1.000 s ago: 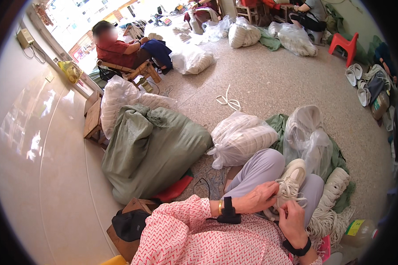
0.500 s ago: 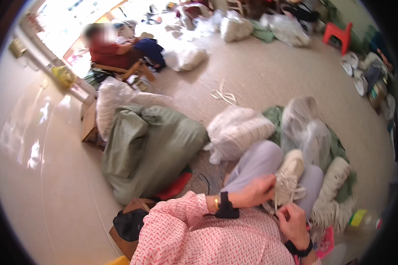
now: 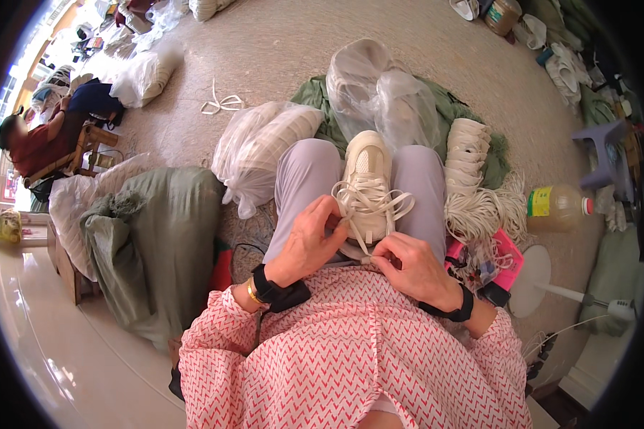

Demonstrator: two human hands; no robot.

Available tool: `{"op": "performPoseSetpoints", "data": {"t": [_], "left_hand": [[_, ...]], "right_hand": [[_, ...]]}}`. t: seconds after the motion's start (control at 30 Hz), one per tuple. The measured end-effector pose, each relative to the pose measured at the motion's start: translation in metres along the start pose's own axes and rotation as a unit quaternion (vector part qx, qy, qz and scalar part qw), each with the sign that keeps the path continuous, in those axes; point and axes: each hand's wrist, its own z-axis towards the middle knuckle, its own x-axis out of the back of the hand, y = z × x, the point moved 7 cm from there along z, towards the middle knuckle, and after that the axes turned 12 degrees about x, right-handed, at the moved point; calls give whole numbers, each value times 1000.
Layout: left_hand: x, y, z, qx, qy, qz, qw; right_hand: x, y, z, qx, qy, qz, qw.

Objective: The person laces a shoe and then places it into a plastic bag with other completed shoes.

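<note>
A cream sneaker [image 3: 368, 168] rests between my knees with its toe pointing away from me. Its laces [image 3: 371, 198] are threaded through the eyelets, with loops hanging to both sides. My left hand [image 3: 311, 239] is closed in a pinch on a shoelace beside the shoe's left edge. Close to the shoe's heel, my right hand [image 3: 406, 263] pinches the lace too, thumb and forefinger together. A stretch of lace runs between the two hands over the shoe opening. The exact lace ends are partly hidden by my fingers.
Bundled cream laces [image 3: 472, 207] lie right of my knee, near a pink tray [image 3: 506, 261] and a plastic bottle [image 3: 555, 208]. Clear bags of shoes [image 3: 265, 143] stand ahead. A large green sack [image 3: 168, 236] is at left. Farther off, a person [image 3: 46, 139] sits on a wooden chair.
The view has swung right and down, so the shoe now sits near the centre. My left hand has moved from above the shoe's side to the lace; my right hand stays near the heel.
</note>
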Motion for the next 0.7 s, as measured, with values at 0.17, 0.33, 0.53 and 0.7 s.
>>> {"op": "performPoseSetpoints", "data": {"t": [0.17, 0.33, 0.53, 0.7], "left_hand": [[-1, 2, -3, 25, 0, 5, 1000], [-1, 0, -2, 23, -2, 0, 1000], [0, -1, 0, 30, -4, 1, 1000], [1, 2, 0, 15, -10, 16, 1000]], "right_hand": [[-1, 0, -1, 20, -7, 14, 1000], [-2, -5, 4, -7, -48, 101, 994], [-6, -3, 5, -23, -63, 103, 992], [-8, -7, 11, -6, -95, 126, 988]]}}
